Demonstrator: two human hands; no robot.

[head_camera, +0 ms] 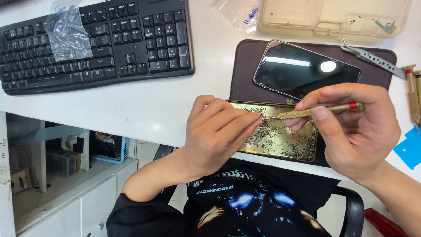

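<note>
Here we hold a brass-coloured precision screwdriver (322, 110) in our right hand (351, 127), fingers (319, 115) closed round its shaft, the red-banded end pointing right and the fine tip pointing left. The tip meets the fingertips of our left hand (215, 134), which are pinched together at that point; whether a screw sits between them we cannot tell, it is too small. Both hands hover over a shallow gold tray (280, 139) strewn with many tiny dark screws (267, 131). The tray lies at the front edge of the white worktop (144, 103), its far side on a dark brown mat (245, 66). On the mat, just behind the tray, a smartphone (302, 70) lies with its dark glass up. Metal tweezers (372, 57) rest at the mat's right corner, more brass drivers (413, 90) beside them. Farther off: a black keyboard (109, 44) with a small clear bag (68, 35) on it, and a beige plastic case (333, 17).
</note>
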